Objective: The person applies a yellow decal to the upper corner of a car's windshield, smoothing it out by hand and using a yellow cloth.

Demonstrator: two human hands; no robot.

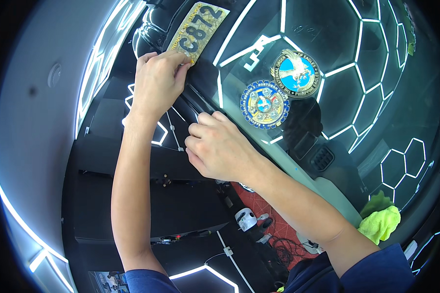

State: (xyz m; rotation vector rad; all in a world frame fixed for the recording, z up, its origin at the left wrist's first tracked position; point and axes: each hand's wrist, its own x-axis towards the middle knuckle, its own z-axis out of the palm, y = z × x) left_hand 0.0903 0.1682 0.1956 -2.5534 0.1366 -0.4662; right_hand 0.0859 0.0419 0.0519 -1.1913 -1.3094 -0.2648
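My left hand point(161, 80) reaches up to the lower corner of a yellow patterned sticker point(198, 32) with dark characters, near the edge of a car windshield point(239, 88). Its thumb and index finger are pressed together there; what they pinch is hidden. Below it, my right hand point(217, 146) is closed with curled fingers beside the black trim point(203, 99) along the glass edge. Whatever lies within those fingers cannot be made out. On the glass, to the right, are a round emblem with an eagle point(297, 74) and a blue gear-shaped emblem point(264, 105).
A lime green cloth point(379, 225) lies at the lower right of the windshield. Down on the red floor point(283, 229) are a white appliance point(246, 219) and tangled dark cables point(284, 250). Dark cabinets point(181, 210) stand at the left. Hexagonal lights reflect in the glass.
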